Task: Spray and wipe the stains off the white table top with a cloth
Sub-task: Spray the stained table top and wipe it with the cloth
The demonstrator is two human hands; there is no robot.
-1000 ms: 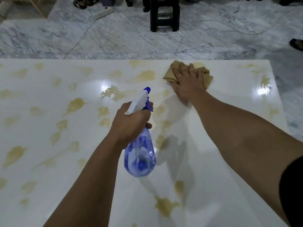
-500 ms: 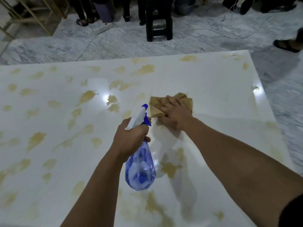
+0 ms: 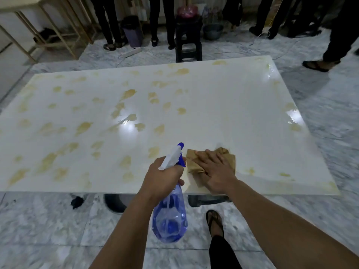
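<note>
While the left hand (image 3: pixel 163 177) grips the neck of one blue spray bottle (image 3: pixel 170 214), liquid pools in its hanging belly and its nozzle points up and away over the table top (image 3: pixel 242 105). Just right of it, the right hand (image 3: pixel 217 171) presses flat on one tan cloth (image 3: pixel 194 162) at the table's near edge; many yellow stains (image 3: pixel 128 93) lie beyond both hands.

A black stool (image 3: pixel 188 41) stands on the marble floor (image 3: pixel 48 226), near a bucket (image 3: pixel 213 31), maybe grey.
</note>
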